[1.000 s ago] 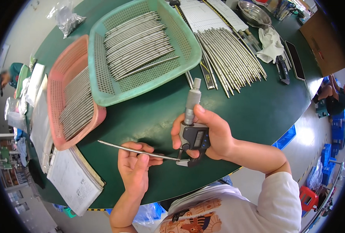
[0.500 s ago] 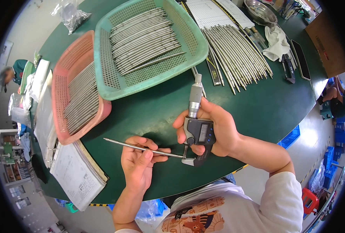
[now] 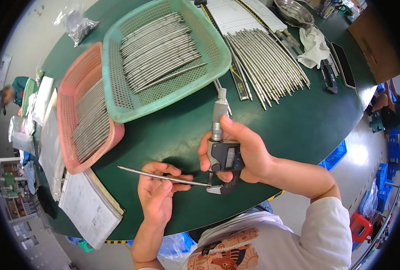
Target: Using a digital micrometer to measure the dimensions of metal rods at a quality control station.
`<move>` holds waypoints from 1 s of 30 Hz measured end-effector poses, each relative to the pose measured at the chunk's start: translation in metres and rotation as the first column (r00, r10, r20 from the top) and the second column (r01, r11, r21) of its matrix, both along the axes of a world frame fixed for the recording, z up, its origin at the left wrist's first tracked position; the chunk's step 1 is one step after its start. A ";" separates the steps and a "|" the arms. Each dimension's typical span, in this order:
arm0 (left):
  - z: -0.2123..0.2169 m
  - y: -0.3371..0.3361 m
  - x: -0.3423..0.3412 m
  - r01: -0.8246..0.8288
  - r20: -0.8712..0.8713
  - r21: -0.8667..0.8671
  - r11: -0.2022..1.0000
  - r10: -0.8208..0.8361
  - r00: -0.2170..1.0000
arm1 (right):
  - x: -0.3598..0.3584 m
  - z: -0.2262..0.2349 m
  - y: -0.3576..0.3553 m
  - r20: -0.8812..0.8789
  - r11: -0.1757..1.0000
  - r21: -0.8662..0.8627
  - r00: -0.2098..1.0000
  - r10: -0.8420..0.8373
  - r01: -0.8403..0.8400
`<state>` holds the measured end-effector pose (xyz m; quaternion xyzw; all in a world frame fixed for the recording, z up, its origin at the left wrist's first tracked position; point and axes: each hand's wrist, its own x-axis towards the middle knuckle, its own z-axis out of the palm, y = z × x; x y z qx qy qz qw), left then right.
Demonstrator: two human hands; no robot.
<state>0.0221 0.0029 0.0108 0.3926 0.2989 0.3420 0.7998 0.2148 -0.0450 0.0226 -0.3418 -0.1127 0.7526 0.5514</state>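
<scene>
My left hand [image 3: 158,191] pinches a thin metal rod [image 3: 139,172] between thumb and fingers, its free end pointing left. The rod's right end sits at the jaws of a digital micrometer [image 3: 224,155]. Wrapped round the micrometer's dark frame is my right hand [image 3: 249,150], with the thumb up beside the silver thimble. The small display faces up. Behind the hands, a green plastic basket [image 3: 166,105] holds many similar rods [image 3: 159,49]. More rods [image 3: 267,63] lie side by side on paper sheets and the green table [image 3: 164,139].
A pink basket [image 3: 66,130] with rods stands at left, above an open binder [image 3: 89,204]. At far right are a phone [image 3: 344,65], a white cloth [image 3: 314,47], calipers [image 3: 328,77], a metal bowl [image 3: 294,12] and a cardboard box [image 3: 375,47]. Other people are in the background.
The whole view has shifted a little, with the baskets and rods lower and to the left. Both hands keep the same hold, and the rod end stays at the micrometer jaws.
</scene>
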 end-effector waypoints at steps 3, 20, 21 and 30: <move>0.000 0.001 -0.002 -0.013 -0.085 0.021 1.000 0.014 0.996 | 0.001 0.000 0.000 0.056 1.000 0.009 0.998 0.008 -0.008; 0.010 0.010 -0.020 0.426 0.722 -0.028 0.904 -0.277 0.634 | 0.000 -0.002 0.001 0.096 0.998 0.042 0.995 -0.041 0.037; 0.013 0.008 -0.021 0.388 0.660 -0.018 0.921 -0.280 0.697 | 0.000 -0.004 0.000 0.084 0.997 0.067 0.995 -0.055 0.049; -0.005 -0.006 -0.007 0.050 -0.222 0.430 0.901 0.052 0.974 | -0.001 -0.003 -0.002 0.025 0.997 0.079 0.999 -0.020 0.018</move>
